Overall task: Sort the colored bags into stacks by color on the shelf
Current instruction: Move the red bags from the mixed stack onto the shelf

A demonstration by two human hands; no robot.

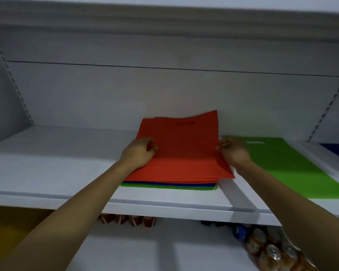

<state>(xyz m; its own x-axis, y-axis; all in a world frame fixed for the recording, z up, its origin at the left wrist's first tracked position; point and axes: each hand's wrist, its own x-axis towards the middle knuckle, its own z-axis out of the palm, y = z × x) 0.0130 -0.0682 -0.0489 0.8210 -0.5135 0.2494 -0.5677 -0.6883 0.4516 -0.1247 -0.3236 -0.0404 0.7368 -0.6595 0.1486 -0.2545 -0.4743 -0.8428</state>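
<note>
Left hand (139,152) and right hand (234,151) pinch opposite side edges of red bags (181,151) at frame centre, atop mixed pile (170,186) on shelf (47,165). The bags' long axis runs front to back. Green stack (286,167) lies just right of the right hand, blue stack (337,151) at far right.
</note>
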